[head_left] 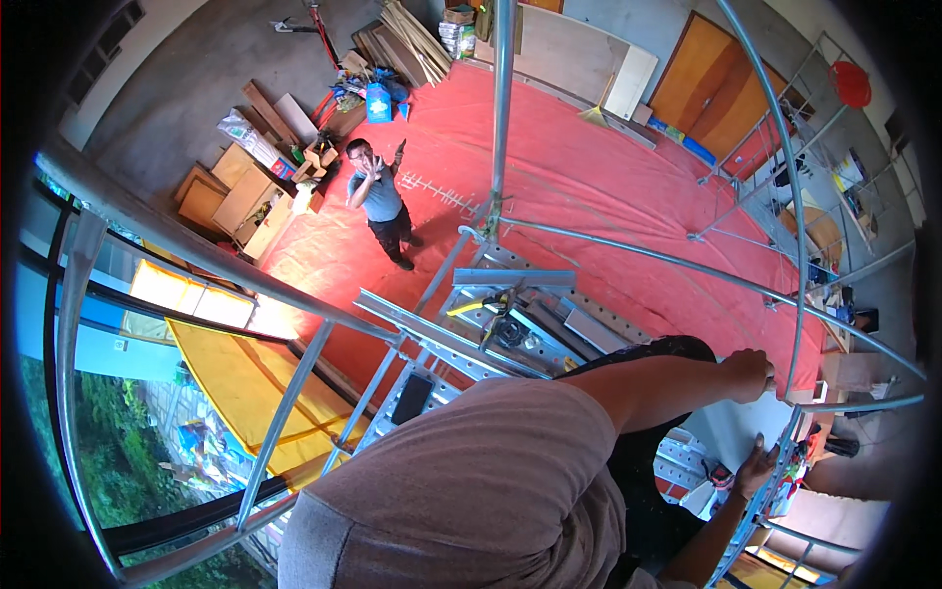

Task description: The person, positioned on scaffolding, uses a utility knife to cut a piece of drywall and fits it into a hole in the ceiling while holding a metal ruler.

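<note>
A light grey flat sheet [728, 432] stands between my hands, beside the scaffold frame at the right. My left arm reaches across, and my left hand [751, 373] is closed at the sheet's upper edge, close to a scaffold pole. Lower down, my right hand [757, 468] grips the edge nearest the frame, its fingers partly turned away. Below the sheet, a red and black tool [719, 476] lies on the perforated metal deck [677, 452]. A dark garment hides part of the sheet's near side.
Metal channels [515, 278], a yellow-handled tool [475, 306] and a black phone [412, 399] lie on the platform. Scaffold poles [501, 108] surround me. Below, a person [381, 201] stands on red floor sheeting [599, 157], near stacked boards [412, 44]. Windows are at the left.
</note>
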Motion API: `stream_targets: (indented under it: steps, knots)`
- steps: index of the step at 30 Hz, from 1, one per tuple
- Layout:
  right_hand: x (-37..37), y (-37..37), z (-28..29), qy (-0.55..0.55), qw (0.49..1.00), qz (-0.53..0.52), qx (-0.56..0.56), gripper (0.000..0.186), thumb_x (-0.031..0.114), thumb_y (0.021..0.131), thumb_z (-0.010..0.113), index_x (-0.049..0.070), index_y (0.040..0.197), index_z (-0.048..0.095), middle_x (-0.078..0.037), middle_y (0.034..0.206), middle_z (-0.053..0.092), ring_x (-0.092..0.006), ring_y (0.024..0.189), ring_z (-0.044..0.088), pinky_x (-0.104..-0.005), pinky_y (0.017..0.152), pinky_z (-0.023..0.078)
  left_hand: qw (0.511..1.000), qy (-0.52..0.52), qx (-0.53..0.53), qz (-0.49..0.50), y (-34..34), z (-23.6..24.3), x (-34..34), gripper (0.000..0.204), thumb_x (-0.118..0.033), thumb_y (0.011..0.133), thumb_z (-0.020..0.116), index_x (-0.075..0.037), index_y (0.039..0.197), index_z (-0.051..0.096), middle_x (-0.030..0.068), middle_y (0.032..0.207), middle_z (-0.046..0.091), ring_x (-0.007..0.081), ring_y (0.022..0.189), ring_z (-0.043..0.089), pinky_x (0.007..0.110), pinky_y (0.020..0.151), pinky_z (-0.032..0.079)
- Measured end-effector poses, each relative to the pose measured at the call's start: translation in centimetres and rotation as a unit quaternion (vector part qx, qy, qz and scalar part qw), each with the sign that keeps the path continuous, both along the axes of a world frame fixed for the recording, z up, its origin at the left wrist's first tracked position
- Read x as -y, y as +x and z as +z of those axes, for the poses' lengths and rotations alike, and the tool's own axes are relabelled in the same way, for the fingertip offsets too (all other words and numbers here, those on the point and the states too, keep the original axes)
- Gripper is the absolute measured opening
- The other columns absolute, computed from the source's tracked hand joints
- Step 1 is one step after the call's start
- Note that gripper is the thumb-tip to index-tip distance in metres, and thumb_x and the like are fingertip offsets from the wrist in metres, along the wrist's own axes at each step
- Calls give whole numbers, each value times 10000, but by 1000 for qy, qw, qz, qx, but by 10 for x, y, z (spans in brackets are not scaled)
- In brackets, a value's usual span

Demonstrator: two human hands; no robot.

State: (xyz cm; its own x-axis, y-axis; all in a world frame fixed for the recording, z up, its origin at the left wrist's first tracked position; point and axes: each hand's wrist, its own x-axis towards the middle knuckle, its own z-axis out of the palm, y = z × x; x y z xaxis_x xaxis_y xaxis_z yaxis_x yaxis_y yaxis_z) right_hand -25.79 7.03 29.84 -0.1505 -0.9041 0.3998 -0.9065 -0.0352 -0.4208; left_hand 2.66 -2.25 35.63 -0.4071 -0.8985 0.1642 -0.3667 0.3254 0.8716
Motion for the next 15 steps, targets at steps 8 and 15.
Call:
stream_targets:
  steps: [8,15]
  knots:
    - [4,-11,-5,-55,998,3,-44,735,551,961,600,-128,1244,566,-349,1151,638,-475,1025,605,-498,917,459,1000,-3,-13,-3,-3,-2,2,359,-392,969,595,-86,1131,688,192,1143,611,384,1084,601,515,937,482]
    - [2,-2,-4,12,996,-31,-82,718,470,990,589,-122,1383,488,-355,1405,500,-491,1305,480,-500,1106,366,1000,10,-11,0,0,-8,3,373,-397,968,593,-79,1142,680,188,1166,614,382,1108,598,510,953,474]
